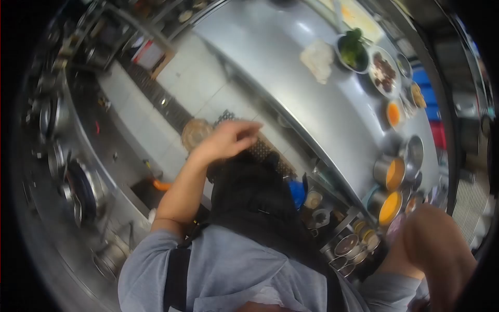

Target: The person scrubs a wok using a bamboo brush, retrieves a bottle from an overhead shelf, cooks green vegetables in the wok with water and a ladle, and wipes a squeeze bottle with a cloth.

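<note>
My left hand (pixel 236 139) is held out before the dark apron (pixel 254 197), above the floor. Its thumb stands apart from the loosely stretched fingers, and nothing is in it. Closest to it are a round brown object (pixel 195 134) and a checkered mat (pixel 267 152) lower down. The right arm (pixel 434 244) is bent sharply up toward the camera at the lower right, and its hand is out of the picture. Near that elbow stand a pot of orange-yellow liquid (pixel 389 209) and a second pot (pixel 393 174) with similar contents.
The steel counter (pixel 260 57) holds a crumpled white cloth-like piece (pixel 318 60), a bowl of green vegetables (pixel 353 53), a bowl of brown pieces (pixel 384 73) and a cup of orange liquid (pixel 395 113). Pans (pixel 86 192) line the left side. Several small containers (pixel 351 244) sit lower right.
</note>
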`<action>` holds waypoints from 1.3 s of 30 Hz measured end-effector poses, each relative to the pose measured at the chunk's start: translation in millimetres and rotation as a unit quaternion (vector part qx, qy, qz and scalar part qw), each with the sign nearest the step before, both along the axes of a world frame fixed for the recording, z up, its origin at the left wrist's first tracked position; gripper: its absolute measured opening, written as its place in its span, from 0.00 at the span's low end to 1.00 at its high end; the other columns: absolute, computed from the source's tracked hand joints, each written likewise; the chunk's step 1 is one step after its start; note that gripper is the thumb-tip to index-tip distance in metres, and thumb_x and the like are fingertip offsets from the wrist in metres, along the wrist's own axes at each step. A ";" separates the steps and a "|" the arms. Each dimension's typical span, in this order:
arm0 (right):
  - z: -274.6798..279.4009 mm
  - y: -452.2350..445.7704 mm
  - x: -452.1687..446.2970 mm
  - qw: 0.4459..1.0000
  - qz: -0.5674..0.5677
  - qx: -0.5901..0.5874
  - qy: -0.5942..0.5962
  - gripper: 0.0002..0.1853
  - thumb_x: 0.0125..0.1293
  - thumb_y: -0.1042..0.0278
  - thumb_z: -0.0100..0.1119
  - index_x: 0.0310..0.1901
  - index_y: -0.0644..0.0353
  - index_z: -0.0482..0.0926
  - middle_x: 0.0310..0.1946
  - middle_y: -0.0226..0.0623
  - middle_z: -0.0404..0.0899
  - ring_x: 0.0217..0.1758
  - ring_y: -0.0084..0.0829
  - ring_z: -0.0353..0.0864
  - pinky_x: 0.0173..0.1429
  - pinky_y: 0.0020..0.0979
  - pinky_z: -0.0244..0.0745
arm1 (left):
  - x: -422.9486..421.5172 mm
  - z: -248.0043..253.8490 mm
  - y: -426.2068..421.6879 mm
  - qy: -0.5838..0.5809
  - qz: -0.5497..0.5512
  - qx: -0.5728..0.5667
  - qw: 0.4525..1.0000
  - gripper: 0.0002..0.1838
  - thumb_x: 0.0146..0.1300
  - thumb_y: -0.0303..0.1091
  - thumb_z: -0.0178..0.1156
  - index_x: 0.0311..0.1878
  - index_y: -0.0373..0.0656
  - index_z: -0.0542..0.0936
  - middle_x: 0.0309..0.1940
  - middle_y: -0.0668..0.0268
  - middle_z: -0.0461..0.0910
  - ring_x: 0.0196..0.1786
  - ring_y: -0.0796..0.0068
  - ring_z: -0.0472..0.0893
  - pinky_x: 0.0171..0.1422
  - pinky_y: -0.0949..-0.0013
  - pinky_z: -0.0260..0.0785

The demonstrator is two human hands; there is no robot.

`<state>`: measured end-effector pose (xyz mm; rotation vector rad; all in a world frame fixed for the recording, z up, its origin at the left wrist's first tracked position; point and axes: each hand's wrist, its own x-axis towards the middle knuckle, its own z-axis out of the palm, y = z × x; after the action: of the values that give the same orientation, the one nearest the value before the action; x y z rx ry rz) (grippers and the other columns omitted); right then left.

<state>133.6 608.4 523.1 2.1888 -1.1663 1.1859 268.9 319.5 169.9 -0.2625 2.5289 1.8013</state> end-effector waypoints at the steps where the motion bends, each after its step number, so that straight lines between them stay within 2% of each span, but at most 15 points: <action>1: -1.0 -11.8 -6.4 1.000 0.009 0.003 0.004 0.15 0.72 0.57 0.43 0.41 0.60 0.75 0.31 0.31 0.78 0.31 0.23 0.79 0.31 0.27 0.76 | 9.6 21.7 -6.4 0.073 0.035 0.047 0.996 0.20 0.59 0.27 0.61 0.56 0.37 0.77 0.45 0.62 0.81 0.48 0.73 0.79 0.51 0.69 0.73; 2: -5.7 -20.7 -7.8 1.000 0.022 0.007 0.009 0.15 0.72 0.57 0.43 0.42 0.60 0.75 0.31 0.32 0.78 0.31 0.23 0.79 0.31 0.27 0.76 | 22.9 53.9 -24.7 0.173 0.082 0.053 0.980 0.21 0.57 0.26 0.60 0.56 0.35 0.75 0.47 0.57 0.80 0.49 0.69 0.79 0.52 0.68 0.72; 3: -5.6 -31.6 -11.5 0.999 0.033 0.009 0.012 0.15 0.72 0.57 0.43 0.42 0.60 0.76 0.31 0.32 0.78 0.32 0.24 0.79 0.31 0.27 0.76 | 38.2 100.7 -37.1 0.303 0.151 0.029 0.941 0.24 0.57 0.32 0.59 0.57 0.34 0.74 0.49 0.52 0.78 0.49 0.64 0.78 0.52 0.66 0.71; 4: -6.1 -39.7 -6.1 0.999 0.044 0.010 0.019 0.15 0.72 0.57 0.44 0.42 0.60 0.76 0.31 0.32 0.78 0.32 0.24 0.79 0.31 0.28 0.76 | 62.5 143.2 -27.5 0.341 0.354 0.020 0.870 0.24 0.64 0.36 0.55 0.60 0.31 0.71 0.53 0.56 0.77 0.55 0.67 0.76 0.59 0.66 0.67; 5: -4.0 -45.0 -5.5 0.998 0.059 0.009 0.029 0.15 0.72 0.57 0.44 0.42 0.60 0.76 0.31 0.32 0.78 0.32 0.24 0.79 0.32 0.28 0.76 | 88.5 202.4 -53.3 0.349 0.196 -0.134 0.906 0.28 0.66 0.44 0.49 0.63 0.35 0.64 0.56 0.55 0.71 0.58 0.65 0.73 0.58 0.60 0.71; 6: -0.7 -50.4 -0.9 0.997 0.067 0.006 0.038 0.15 0.72 0.57 0.44 0.42 0.59 0.76 0.32 0.32 0.78 0.32 0.24 0.79 0.32 0.28 0.76 | 114.1 261.6 -79.7 0.389 -0.016 -0.274 0.880 0.31 0.69 0.52 0.43 0.67 0.39 0.58 0.59 0.54 0.64 0.61 0.62 0.70 0.58 0.54 0.75; 7: 0.4 -57.3 2.5 0.996 0.073 0.004 0.046 0.15 0.72 0.56 0.44 0.42 0.59 0.76 0.32 0.32 0.78 0.32 0.25 0.79 0.32 0.28 0.75 | 139.0 320.9 -106.2 0.420 -0.201 -0.325 0.823 0.35 0.71 0.60 0.37 0.70 0.43 0.51 0.62 0.54 0.58 0.64 0.60 0.66 0.57 0.49 0.78; 8: 5.0 -66.0 4.6 0.996 0.077 -0.001 0.051 0.15 0.71 0.56 0.44 0.42 0.59 0.76 0.32 0.33 0.78 0.33 0.25 0.79 0.32 0.28 0.75 | 148.1 329.0 -65.0 0.456 0.032 -0.498 0.737 0.28 0.70 0.55 0.44 0.68 0.53 0.63 0.67 0.62 0.62 0.73 0.59 0.58 0.61 0.47 0.71; 9: 7.3 -69.6 7.9 0.995 0.083 -0.005 0.055 0.15 0.71 0.56 0.44 0.42 0.59 0.76 0.32 0.33 0.78 0.33 0.25 0.79 0.33 0.28 0.75 | 153.7 352.5 -49.0 0.508 -0.008 -0.537 0.673 0.28 0.70 0.55 0.44 0.68 0.53 0.63 0.67 0.62 0.62 0.73 0.59 0.58 0.61 0.47 0.71; 11: 12.3 -76.9 16.6 0.993 0.093 -0.014 0.066 0.15 0.71 0.56 0.44 0.43 0.59 0.76 0.33 0.33 0.78 0.33 0.25 0.79 0.33 0.28 0.75 | 167.0 374.6 -47.6 0.518 -0.088 -0.565 0.635 0.28 0.70 0.55 0.44 0.68 0.53 0.62 0.67 0.62 0.62 0.73 0.59 0.58 0.61 0.48 0.71; 16: 27.6 -79.5 34.0 0.991 0.097 -0.041 0.085 0.15 0.71 0.56 0.45 0.43 0.59 0.76 0.34 0.34 0.78 0.35 0.26 0.79 0.35 0.29 0.75 | 194.9 405.2 -29.1 0.506 -0.113 -0.616 0.593 0.28 0.70 0.53 0.44 0.68 0.52 0.61 0.67 0.61 0.61 0.73 0.59 0.58 0.62 0.49 0.70; 24: 40.0 -62.4 53.7 0.991 0.065 -0.076 0.089 0.16 0.71 0.55 0.46 0.44 0.59 0.76 0.35 0.36 0.78 0.36 0.28 0.78 0.37 0.30 0.75 | 210.0 418.1 -15.9 0.498 -0.129 -0.645 0.565 0.28 0.70 0.52 0.45 0.69 0.51 0.59 0.68 0.60 0.59 0.73 0.58 0.58 0.63 0.51 0.70; 39: 38.0 -39.8 41.8 0.990 -0.001 -0.120 0.077 0.16 0.70 0.54 0.48 0.46 0.58 0.76 0.38 0.39 0.79 0.40 0.31 0.78 0.40 0.32 0.75 | 198.6 437.3 -8.0 0.494 -0.128 -0.656 0.556 0.29 0.71 0.48 0.45 0.70 0.48 0.54 0.69 0.58 0.56 0.73 0.57 0.58 0.64 0.55 0.68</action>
<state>175.4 568.6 561.0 2.0553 -0.9130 1.0723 467.5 311.5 607.1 1.4109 3.5762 -0.7221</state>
